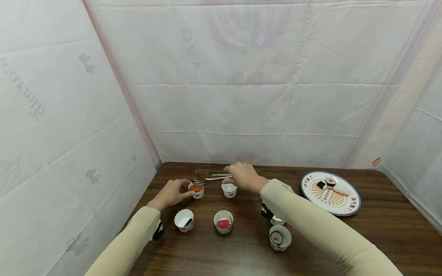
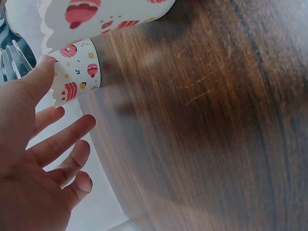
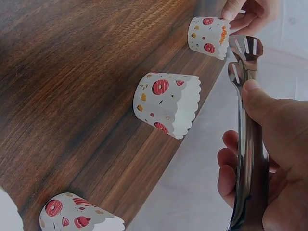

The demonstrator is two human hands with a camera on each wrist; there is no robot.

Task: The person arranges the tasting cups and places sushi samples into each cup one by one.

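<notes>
My left hand (image 1: 174, 191) holds a small paper cup (image 2: 76, 74) at its scalloped rim between thumb and index finger; the other fingers stand loose. An orange-topped sushi piece (image 1: 196, 188) sits inside that cup. Metal serving tongs (image 3: 249, 139) with slotted ends are gripped in my right hand (image 1: 244, 177), its thumb lying along one arm. The tong tips are spread apart, close over the left hand's cup in the head view. Just under the right hand stands another paper cup (image 1: 229, 191).
Nearer cups hold a black piece (image 1: 188, 222), a red-topped piece (image 1: 223, 223) and a sushi roll (image 1: 276, 237). One more cup (image 1: 277, 221) is partly hidden by the right sleeve. A patterned plate (image 1: 310, 191) with several sushi pieces lies right. A spoon (image 1: 203, 173) lies behind the tongs.
</notes>
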